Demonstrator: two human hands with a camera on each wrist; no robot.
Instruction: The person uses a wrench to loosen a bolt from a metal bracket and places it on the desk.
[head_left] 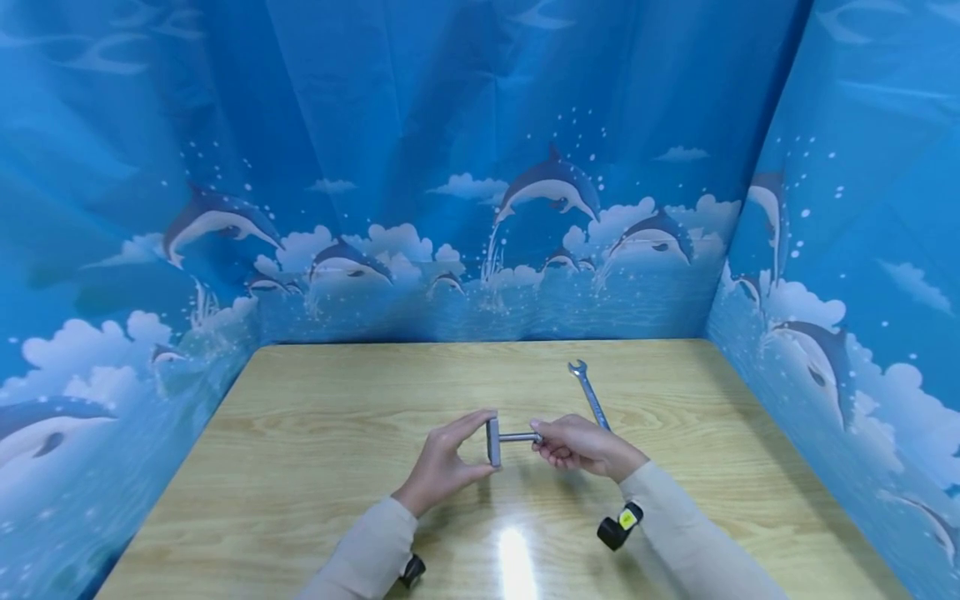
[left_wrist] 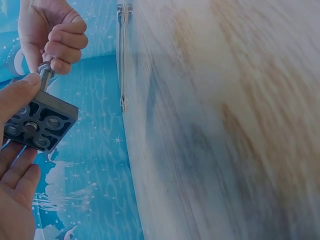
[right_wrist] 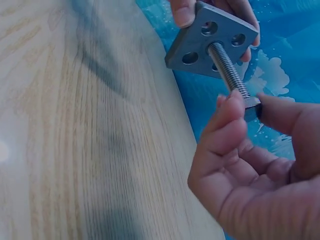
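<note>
A square grey metal plate (right_wrist: 197,41) with a hole near each corner is gripped at its edges by my left hand (head_left: 444,465), thumb on one edge and fingers on the opposite one. Through its centre runs a threaded bolt (right_wrist: 227,67), whose tip shows on the plate's other face in the left wrist view. My right hand (head_left: 581,446) pinches the hex head (right_wrist: 252,107) of the bolt between thumb and forefinger. Both parts are held above the table, the bolt lying roughly level between the hands in the head view.
An open-ended wrench (head_left: 591,395) lies on the wooden table (head_left: 337,392) behind my right hand, its near end hidden. Blue dolphin-print curtains (head_left: 420,167) stand along the back and both sides. Black wrist cameras (head_left: 620,527) sit on the sleeves.
</note>
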